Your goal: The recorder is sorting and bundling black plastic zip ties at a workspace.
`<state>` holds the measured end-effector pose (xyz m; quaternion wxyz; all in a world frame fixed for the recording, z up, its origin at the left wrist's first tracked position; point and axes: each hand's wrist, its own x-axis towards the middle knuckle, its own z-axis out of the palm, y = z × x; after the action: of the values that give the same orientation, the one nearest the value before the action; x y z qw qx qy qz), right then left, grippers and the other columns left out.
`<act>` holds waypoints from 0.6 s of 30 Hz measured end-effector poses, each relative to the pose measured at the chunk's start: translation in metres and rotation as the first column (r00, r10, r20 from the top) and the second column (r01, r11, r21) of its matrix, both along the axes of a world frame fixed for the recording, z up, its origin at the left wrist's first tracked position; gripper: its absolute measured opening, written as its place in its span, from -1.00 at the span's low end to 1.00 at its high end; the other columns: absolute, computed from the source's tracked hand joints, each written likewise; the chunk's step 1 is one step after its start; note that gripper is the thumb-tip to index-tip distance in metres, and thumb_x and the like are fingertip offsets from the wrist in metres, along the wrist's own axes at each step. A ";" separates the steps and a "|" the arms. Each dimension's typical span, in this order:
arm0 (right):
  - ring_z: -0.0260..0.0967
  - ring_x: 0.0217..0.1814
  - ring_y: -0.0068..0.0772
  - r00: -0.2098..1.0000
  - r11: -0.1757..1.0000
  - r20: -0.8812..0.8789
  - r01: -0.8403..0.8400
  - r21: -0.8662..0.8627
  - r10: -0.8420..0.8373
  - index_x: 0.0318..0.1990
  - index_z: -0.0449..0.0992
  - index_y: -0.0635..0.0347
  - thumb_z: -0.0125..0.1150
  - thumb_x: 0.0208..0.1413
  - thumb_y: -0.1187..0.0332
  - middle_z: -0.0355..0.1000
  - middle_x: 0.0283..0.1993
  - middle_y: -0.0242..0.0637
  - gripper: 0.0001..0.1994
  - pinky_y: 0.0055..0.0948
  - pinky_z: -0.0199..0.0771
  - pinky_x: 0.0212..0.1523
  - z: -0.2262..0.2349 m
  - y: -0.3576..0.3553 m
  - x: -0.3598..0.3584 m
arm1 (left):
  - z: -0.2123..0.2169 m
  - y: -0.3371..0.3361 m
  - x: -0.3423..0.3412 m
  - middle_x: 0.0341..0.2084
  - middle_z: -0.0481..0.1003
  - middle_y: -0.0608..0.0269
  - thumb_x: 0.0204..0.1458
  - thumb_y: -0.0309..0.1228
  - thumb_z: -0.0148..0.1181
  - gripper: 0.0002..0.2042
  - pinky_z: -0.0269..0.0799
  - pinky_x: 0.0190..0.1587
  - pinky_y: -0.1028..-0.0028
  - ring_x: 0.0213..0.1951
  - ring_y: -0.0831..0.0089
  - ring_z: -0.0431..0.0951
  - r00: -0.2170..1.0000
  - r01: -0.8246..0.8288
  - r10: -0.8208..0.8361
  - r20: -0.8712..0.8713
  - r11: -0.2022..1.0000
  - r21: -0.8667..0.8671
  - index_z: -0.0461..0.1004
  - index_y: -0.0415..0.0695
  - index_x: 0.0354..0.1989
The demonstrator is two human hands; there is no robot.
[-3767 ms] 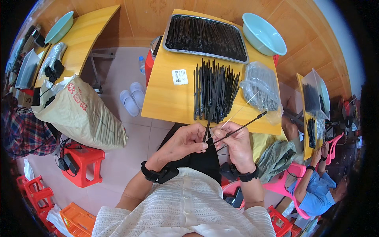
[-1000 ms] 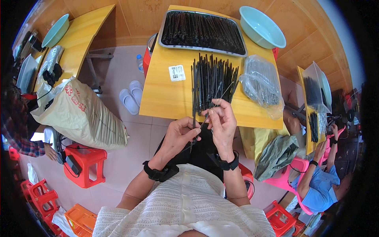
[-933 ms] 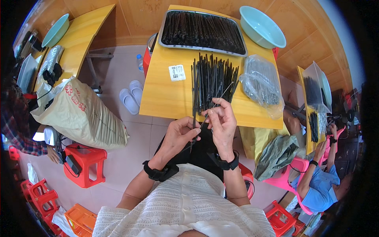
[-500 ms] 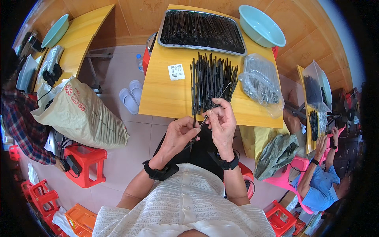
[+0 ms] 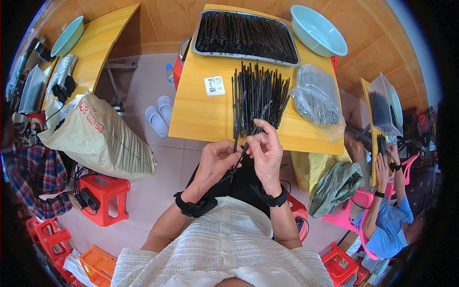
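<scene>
Head view: left hand [image 5: 216,161] and right hand [image 5: 266,149] both pinch one thin black strip [image 5: 237,160] off the worktop's [image 5: 201,115] near edge. Judgement: keep fingertip grips close together, strip taut, clear of the loose pile [image 5: 258,98].

**Materials and surface finish**

Upper centre: table [image 5: 201,115] of yellow laminate, smooth with a low sheen. On it, black sticks [image 5: 256,98], matt, plastic-looking; metal tray [image 5: 197,36] with a bright rim; clear crinkled plastic bag [image 5: 318,103], glossy; pale green plastic basin [image 5: 318,31], smooth. Left: woven sack [image 5: 98,138], coarse, matt. Lower left: red plastic stool [image 5: 105,191], glossy.
</scene>
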<state>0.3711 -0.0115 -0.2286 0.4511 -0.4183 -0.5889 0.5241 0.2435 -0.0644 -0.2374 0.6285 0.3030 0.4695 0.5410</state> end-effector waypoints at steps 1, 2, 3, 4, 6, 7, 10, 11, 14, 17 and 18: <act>0.19 -0.57 -0.75 1.000 1.000 -0.007 0.005 0.006 -0.005 0.04 0.28 0.24 0.07 0.02 0.59 0.29 -0.56 -0.46 -0.63 -0.70 0.27 -0.54 -0.001 0.000 0.000 | -0.002 0.000 0.001 -0.59 0.42 0.30 -0.05 -0.62 0.06 -0.95 0.41 -0.44 0.62 -0.56 0.64 0.40 1.000 -0.022 0.022 0.008 0.999 0.025 0.43 -0.33 -0.42; 0.19 -0.57 -0.75 1.000 1.000 -0.008 0.003 0.005 -0.003 0.04 0.28 0.24 0.07 0.02 0.59 0.29 -0.56 -0.46 -0.63 -0.70 0.27 -0.54 -0.001 0.001 -0.001 | -0.004 0.000 0.003 -0.58 0.42 0.30 -0.04 -0.62 0.06 -0.96 0.39 -0.47 0.62 -0.56 0.63 0.42 0.999 -0.045 0.044 0.016 0.998 0.050 0.43 -0.31 -0.43; 0.18 -0.58 -0.76 1.000 1.000 0.009 0.008 0.006 -0.008 0.04 0.28 0.23 0.07 0.02 0.59 0.27 -0.57 -0.48 -0.62 -0.70 0.26 -0.55 -0.001 0.001 -0.002 | -0.005 0.000 0.003 -0.58 0.42 0.30 -0.04 -0.62 0.06 -0.96 0.39 -0.47 0.62 -0.56 0.63 0.42 0.999 -0.047 0.046 0.014 0.998 0.049 0.43 -0.31 -0.43; 0.16 -0.59 -0.76 0.999 1.000 0.029 0.015 0.010 -0.015 0.05 0.27 0.23 0.07 0.02 0.59 0.25 -0.58 -0.49 -0.61 -0.71 0.25 -0.57 0.000 0.001 -0.002 | -0.006 0.001 0.003 -0.58 0.41 0.31 -0.05 -0.64 0.05 -0.96 0.41 -0.46 0.62 -0.55 0.64 0.41 0.999 -0.049 0.050 -0.015 0.998 0.050 0.43 -0.32 -0.42; 0.14 -0.60 -0.77 0.999 1.000 0.033 0.019 0.002 -0.019 0.05 0.27 0.23 0.07 0.02 0.60 0.22 -0.60 -0.50 -0.61 -0.71 0.24 -0.58 0.001 0.001 -0.002 | -0.008 0.001 0.005 -0.57 0.41 0.31 -0.05 -0.65 0.05 -0.95 0.42 -0.45 0.62 -0.55 0.64 0.39 0.998 -0.051 0.053 -0.042 0.997 0.054 0.43 -0.33 -0.41; 0.13 -0.61 -0.78 0.999 1.000 0.030 0.019 -0.012 -0.018 0.05 0.27 0.23 0.07 0.01 0.60 0.20 -0.61 -0.51 -0.60 -0.71 0.22 -0.60 0.001 0.002 -0.003 | -0.008 0.000 0.006 -0.57 0.41 0.32 -0.05 -0.65 0.04 -0.94 0.42 -0.44 0.62 -0.54 0.65 0.40 0.996 -0.063 0.067 -0.066 0.996 0.057 0.42 -0.32 -0.40; 0.09 -0.63 -0.79 0.999 0.999 0.040 0.006 -0.035 -0.005 0.06 0.27 0.23 0.06 0.01 0.61 0.14 -0.64 -0.53 -0.60 -0.72 0.19 -0.62 0.003 0.002 -0.003 | -0.012 -0.001 0.008 -0.57 0.40 0.34 -0.04 -0.65 0.03 -0.93 0.42 -0.44 0.64 -0.53 0.66 0.40 0.988 -0.077 0.084 -0.131 0.996 0.052 0.42 -0.31 -0.38; 0.09 -0.63 -0.79 0.999 0.999 0.040 0.006 -0.035 -0.004 0.06 0.27 0.23 0.06 0.01 0.61 0.14 -0.64 -0.53 -0.60 -0.72 0.19 -0.62 0.003 0.002 -0.003 | -0.012 -0.002 0.009 -0.58 0.40 0.35 -0.03 -0.65 0.03 -0.93 0.42 -0.44 0.66 -0.53 0.67 0.41 0.982 -0.077 0.084 -0.171 0.996 0.045 0.42 -0.31 -0.37; 0.06 -0.63 -0.80 1.000 0.999 0.028 -0.004 -0.050 0.006 0.06 0.27 0.23 0.05 0.01 0.62 0.11 -0.64 -0.54 -0.60 -0.73 0.16 -0.63 0.002 0.001 -0.002 | -0.012 -0.004 0.010 -0.57 0.41 0.36 -0.02 -0.64 0.02 -0.93 0.41 -0.42 0.66 -0.49 0.69 0.42 0.962 -0.066 0.076 -0.264 0.997 0.047 0.42 -0.32 -0.37; 0.04 -0.63 -0.79 0.999 0.999 0.051 0.002 -0.035 0.000 0.09 0.25 0.21 0.04 0.01 0.63 0.10 -0.64 -0.54 -0.57 -0.72 0.14 -0.63 0.000 0.001 -0.002 | -0.004 -0.005 0.012 -0.54 0.43 0.35 -0.01 -0.65 0.01 -0.93 0.41 -0.41 0.66 -0.47 0.70 0.43 0.870 -0.045 0.079 -0.486 0.996 0.082 0.42 -0.32 -0.36; 0.04 -0.63 -0.79 0.997 1.000 0.081 0.008 -0.018 -0.006 0.13 0.21 0.20 0.04 0.01 0.63 0.09 -0.64 -0.54 -0.53 -0.73 0.14 -0.62 -0.001 0.001 -0.002 | -0.003 -0.005 0.013 -0.54 0.43 0.35 -0.01 -0.65 0.01 -0.93 0.41 -0.41 0.66 -0.47 0.70 0.43 0.870 -0.044 0.079 -0.486 0.996 0.082 0.42 -0.32 -0.36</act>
<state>0.3693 -0.0107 -0.2293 0.4250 -0.4452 -0.6004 0.5106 0.2569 -0.0693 -0.2403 0.4613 0.4359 0.6039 0.4822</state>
